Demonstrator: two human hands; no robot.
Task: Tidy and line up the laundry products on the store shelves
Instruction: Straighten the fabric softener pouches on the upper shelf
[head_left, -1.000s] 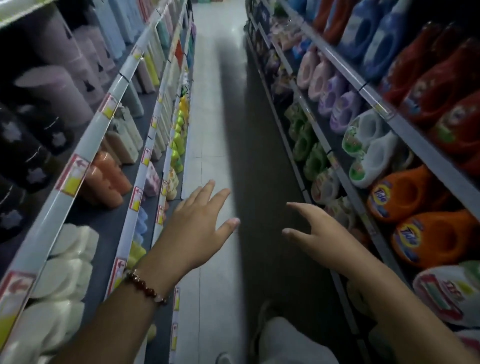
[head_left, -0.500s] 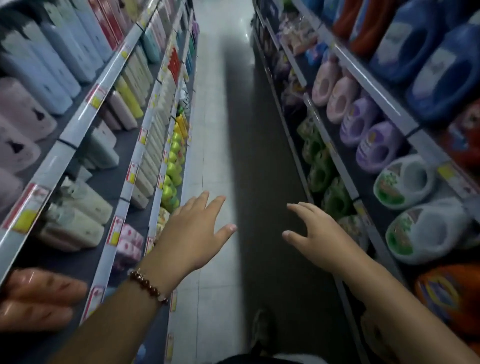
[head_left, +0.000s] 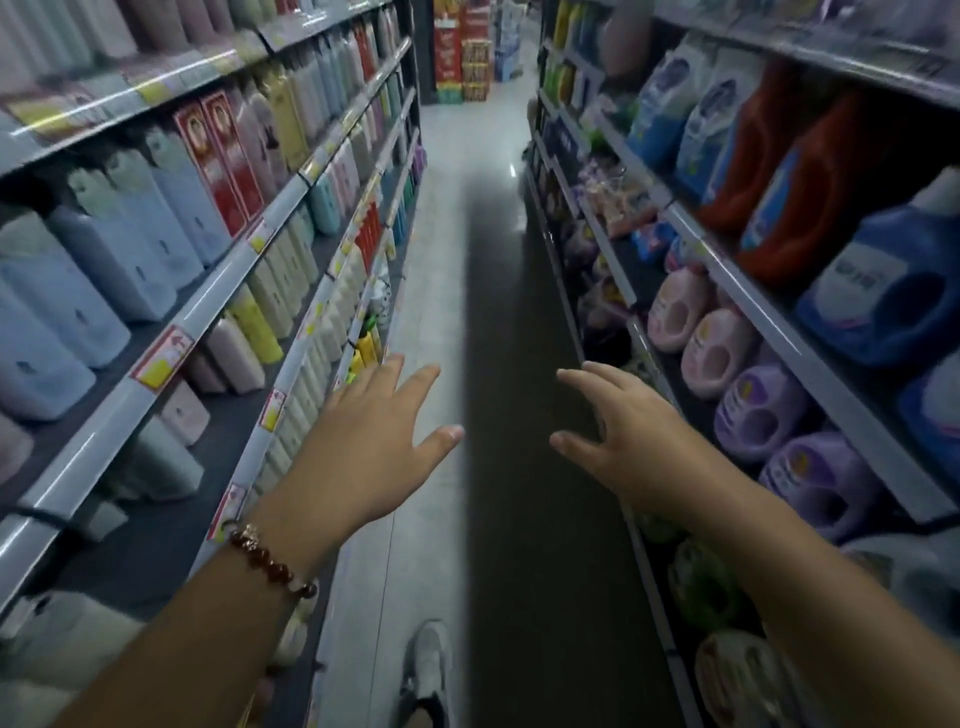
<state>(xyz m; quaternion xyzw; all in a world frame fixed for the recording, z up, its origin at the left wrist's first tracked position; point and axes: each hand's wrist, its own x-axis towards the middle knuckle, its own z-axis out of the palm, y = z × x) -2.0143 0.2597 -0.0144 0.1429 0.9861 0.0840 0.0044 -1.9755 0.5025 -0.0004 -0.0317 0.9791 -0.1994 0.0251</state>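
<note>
Both hands sit a little higher than 0.5 s ago, and the view has tipped up — the far end of the aisle with its red stacked goods (head_left: 461, 49) now shows, and the orange jugs have dropped out at lower right.

The left hand (head_left: 366, 447) reaches forward over the aisle floor (head_left: 467, 260), fingers straight and spread, holding nothing; a brown bead bracelet (head_left: 270, 564) circles its wrist. The right hand (head_left: 631, 441) is also out ahead, fingers loosely bent, gripping nothing. Neither touches a shelf or a product.

The laundry products stand on the right-hand shelves (head_left: 727, 254): 2 red jugs (head_left: 789, 171) and a blue jug (head_left: 878, 296) on an upper level, pink jugs (head_left: 698, 332) and purple jugs (head_left: 789, 447) on the level below, green ones (head_left: 701, 582) lower down — all lying with handles toward the aisle. Across the aisle, the left shelves (head_left: 171, 322) carry rows of pale blue, cream and yellow bottles (head_left: 104, 270). A grey shoe (head_left: 428, 660) shows on the floor below.
</note>
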